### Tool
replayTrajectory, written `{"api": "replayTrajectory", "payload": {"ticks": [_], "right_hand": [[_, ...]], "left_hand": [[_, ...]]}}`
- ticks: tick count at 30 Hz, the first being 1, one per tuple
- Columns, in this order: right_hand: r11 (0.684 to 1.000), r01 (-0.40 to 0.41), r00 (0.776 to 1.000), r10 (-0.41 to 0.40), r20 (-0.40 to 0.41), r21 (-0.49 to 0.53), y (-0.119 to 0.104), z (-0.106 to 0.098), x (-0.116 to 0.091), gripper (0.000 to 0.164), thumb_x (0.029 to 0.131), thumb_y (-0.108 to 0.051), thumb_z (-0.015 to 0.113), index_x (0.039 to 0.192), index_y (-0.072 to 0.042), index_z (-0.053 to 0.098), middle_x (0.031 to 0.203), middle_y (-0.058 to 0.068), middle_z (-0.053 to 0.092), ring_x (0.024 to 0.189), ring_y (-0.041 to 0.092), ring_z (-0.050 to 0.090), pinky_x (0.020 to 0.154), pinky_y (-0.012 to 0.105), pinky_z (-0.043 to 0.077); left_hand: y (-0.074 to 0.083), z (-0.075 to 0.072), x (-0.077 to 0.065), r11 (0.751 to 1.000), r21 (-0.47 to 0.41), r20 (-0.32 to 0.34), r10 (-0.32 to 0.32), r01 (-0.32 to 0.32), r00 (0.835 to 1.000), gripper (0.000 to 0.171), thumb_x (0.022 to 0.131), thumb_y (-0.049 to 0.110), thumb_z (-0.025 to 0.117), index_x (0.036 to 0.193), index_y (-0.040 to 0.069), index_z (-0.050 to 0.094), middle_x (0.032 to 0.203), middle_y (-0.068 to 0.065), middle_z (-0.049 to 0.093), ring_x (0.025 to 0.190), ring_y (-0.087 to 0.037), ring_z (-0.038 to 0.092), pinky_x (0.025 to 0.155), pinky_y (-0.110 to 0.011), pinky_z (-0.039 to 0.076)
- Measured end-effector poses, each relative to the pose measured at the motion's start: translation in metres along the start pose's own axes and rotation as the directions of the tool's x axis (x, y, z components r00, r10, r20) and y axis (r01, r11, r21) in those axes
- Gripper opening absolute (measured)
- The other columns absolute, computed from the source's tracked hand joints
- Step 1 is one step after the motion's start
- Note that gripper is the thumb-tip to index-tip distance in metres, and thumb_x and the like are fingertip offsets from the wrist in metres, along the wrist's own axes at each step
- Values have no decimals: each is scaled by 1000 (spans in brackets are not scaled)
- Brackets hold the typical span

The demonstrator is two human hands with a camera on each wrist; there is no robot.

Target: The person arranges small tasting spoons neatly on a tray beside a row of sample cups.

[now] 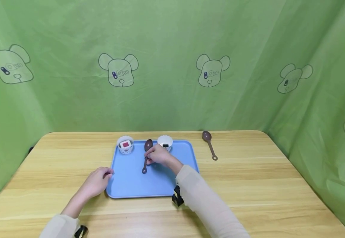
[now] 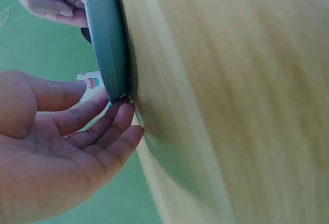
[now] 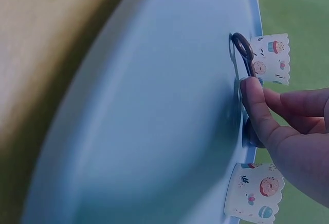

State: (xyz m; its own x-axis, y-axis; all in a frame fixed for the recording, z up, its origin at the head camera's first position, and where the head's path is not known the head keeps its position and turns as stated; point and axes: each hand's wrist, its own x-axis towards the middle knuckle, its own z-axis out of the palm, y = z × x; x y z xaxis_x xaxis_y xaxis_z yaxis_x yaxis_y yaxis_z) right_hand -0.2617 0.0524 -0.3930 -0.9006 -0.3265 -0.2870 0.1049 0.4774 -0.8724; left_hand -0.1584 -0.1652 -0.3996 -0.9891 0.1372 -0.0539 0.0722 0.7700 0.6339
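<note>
A blue tray (image 1: 130,180) lies on the wooden table (image 1: 249,185). On the tray lies a brown spoon (image 1: 148,144), bowl toward the back. My right hand (image 1: 157,154) pinches its handle (image 3: 245,54) between thumb and fingers (image 3: 253,98). My left hand (image 1: 96,181) is at the tray's left rim (image 2: 105,39), palm open, with its fingertips (image 2: 121,116) touching the edge. Two paper cups stand at the tray's back: one (image 1: 125,145) holds a red cube, the other (image 1: 165,142) a black one.
A second brown spoon (image 1: 209,145) lies on the table right of the tray. Green cloth with bear drawings (image 1: 118,71) walls in the table at the back and sides. Bare wood stretches to the right and front.
</note>
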Motion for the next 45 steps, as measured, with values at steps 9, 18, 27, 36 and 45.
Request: {"api": "replayTrajectory", "payload": {"ticks": [9, 18, 27, 36, 45], "right_hand": [[998, 15, 1000, -15, 1, -64, 0, 4, 0, 22, 89, 5, 44, 96, 9, 65, 72, 14, 62, 61, 14, 60, 64, 27, 54], [991, 61, 998, -64, -23, -122, -2, 6, -2, 20, 87, 6, 46, 95, 11, 64, 78, 15, 62, 64, 21, 62, 62, 27, 53], [982, 53, 996, -66, -63, -183, -3, 4, -3, 22, 87, 4, 46, 94, 8, 66, 76, 15, 65, 69, 24, 64, 57, 21, 47], [987, 49, 997, -58, -56, -150, -5, 5, -1, 21, 88, 4, 45, 93, 10, 65, 72, 16, 64, 65, 22, 63, 62, 26, 52], [989, 46, 998, -50, -27, -138, -5, 2, -1, 24, 87, 7, 42, 97, 13, 63, 79, 18, 64, 72, 25, 64, 67, 28, 53]], "left_hand": [[-1, 1, 0, 1000, 3, -7, 13, -13, 1000, 24, 91, 2, 46, 108, -11, 57, 107, -26, 56, 102, -41, 52, 87, -52, 43], [-2, 3, 0, 1000, 1, -10, 16, -16, 1000, 24, 91, 2, 45, 107, -11, 57, 107, -26, 56, 102, -41, 51, 87, -52, 43], [-4, 3, 1, 1000, 7, -7, 16, -16, 1000, 24, 92, 3, 45, 108, -10, 57, 107, -26, 56, 102, -41, 51, 87, -52, 43], [-3, 3, 2, 1000, 13, -5, 18, -18, 1000, 24, 92, 3, 45, 109, -11, 57, 107, -25, 56, 102, -41, 51, 87, -51, 43], [-3, 3, 1, 1000, 21, -13, 21, -21, 1000, 24, 91, 2, 46, 107, -11, 58, 106, -25, 56, 102, -41, 52, 87, -52, 42]]}}
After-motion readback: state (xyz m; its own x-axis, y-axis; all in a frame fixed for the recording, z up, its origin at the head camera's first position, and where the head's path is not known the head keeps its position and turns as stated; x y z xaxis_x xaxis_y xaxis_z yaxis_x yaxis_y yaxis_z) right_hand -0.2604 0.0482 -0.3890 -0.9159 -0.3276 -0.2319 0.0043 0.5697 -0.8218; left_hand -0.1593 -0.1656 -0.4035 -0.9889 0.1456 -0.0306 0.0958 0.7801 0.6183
